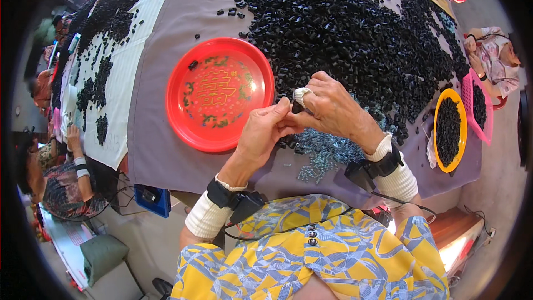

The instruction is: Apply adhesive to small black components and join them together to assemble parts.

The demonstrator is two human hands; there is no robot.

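Both hands (297, 114) pinch one small black part (296, 108) between them

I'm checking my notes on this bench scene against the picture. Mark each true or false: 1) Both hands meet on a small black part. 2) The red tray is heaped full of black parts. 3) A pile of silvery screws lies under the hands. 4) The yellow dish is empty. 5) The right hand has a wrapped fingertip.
1) True: the left hand and right hand pinch a small black part between them.
2) False: the red tray holds just one black piece near its rim.
3) True: silvery screws lie on the grey cloth.
4) False: the yellow dish is filled with black parts.
5) True: a white wrap covers one finger.
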